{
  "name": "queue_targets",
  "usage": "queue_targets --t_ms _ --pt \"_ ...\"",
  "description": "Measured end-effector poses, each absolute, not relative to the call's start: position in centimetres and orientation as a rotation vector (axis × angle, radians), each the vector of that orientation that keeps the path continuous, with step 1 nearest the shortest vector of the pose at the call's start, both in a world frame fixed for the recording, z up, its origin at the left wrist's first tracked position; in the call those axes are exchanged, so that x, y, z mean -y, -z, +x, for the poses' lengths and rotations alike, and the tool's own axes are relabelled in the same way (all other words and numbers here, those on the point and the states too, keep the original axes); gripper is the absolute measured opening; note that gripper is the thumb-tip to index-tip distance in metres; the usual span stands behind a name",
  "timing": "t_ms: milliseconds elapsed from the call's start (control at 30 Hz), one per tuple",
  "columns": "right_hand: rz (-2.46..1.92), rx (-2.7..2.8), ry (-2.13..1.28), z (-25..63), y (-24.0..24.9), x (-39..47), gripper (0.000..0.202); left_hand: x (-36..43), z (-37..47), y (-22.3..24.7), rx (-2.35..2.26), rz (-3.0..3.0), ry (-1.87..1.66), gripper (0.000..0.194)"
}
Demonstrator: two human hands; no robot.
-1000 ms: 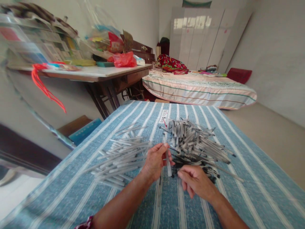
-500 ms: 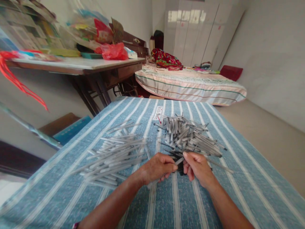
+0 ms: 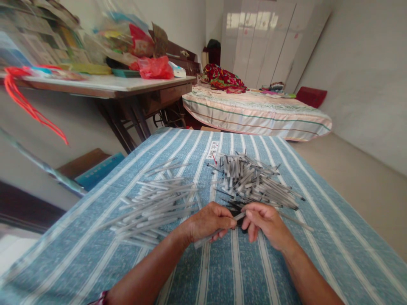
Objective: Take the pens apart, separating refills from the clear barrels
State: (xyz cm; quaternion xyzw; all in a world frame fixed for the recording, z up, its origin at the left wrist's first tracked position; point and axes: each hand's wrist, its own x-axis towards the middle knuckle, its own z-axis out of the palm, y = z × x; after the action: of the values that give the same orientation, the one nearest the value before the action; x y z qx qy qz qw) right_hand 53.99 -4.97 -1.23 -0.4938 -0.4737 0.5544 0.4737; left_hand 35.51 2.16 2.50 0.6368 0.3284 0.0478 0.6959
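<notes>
My left hand [image 3: 211, 221] is closed around a grey-white plastic tube [image 3: 203, 242], whose lower end sticks out below my palm. At the tube's upper end, the thumb and fingers of my right hand [image 3: 262, 220] pinch it. Beneath and behind my fingers lies a small heap of black thin pieces [image 3: 233, 205], partly hidden. A loose pile of pale tubes [image 3: 155, 209] lies to the left. Beyond my right hand is a larger pile of tubes with dark tips [image 3: 251, 176].
A blue striped cloth [image 3: 178, 275] covers the table. One tube [image 3: 295, 221] lies right of my right hand. A side table [image 3: 111, 84] with bags stands at the left, a bed [image 3: 254, 110] beyond.
The view has shifted slightly. My right fingers have moved a little along the tube's upper end; my left hand keeps its hold.
</notes>
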Motion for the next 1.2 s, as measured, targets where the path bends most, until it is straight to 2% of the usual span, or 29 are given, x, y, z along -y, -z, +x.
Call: queue_targets --t_ms 100,200,400,533,600,833,1033,1200 --pt "-1.256 1.188 -1.312 54.0 1.5 4.9 0.039 -2.2 35.6 -2.5 -0.712 1.440 -0.085 0.030" --pt "-1.195 1.179 -1.374 54.1 1.5 4.9 0.031 -2.2 35.6 -2.4 -0.710 1.437 -0.073 0.030" --pt "-1.290 1.140 -1.371 54.2 1.3 5.0 0.037 -2.5 35.5 -1.8 -0.728 1.380 -0.085 0.026" --pt "-1.173 1.157 -1.441 54.3 1.1 5.0 0.029 -2.5 35.5 -1.8 -0.726 1.337 -0.085 0.025" --pt "-1.147 1.151 -1.472 54.3 1.1 5.0 0.036 -2.5 35.5 -1.8 -0.736 1.322 -0.090 0.025" --pt "-1.203 1.140 -1.462 54.1 1.4 5.0 0.031 -2.5 35.6 -1.6 -0.719 1.342 -0.065 0.025" --pt "-1.292 1.114 -1.482 54.2 1.2 5.0 0.036 -2.6 35.5 -1.5 -0.734 1.350 -0.075 0.026" --pt "-1.191 1.134 -1.521 54.3 1.3 5.1 0.031 -2.6 35.5 -1.6 -0.740 1.340 -0.057 0.028"
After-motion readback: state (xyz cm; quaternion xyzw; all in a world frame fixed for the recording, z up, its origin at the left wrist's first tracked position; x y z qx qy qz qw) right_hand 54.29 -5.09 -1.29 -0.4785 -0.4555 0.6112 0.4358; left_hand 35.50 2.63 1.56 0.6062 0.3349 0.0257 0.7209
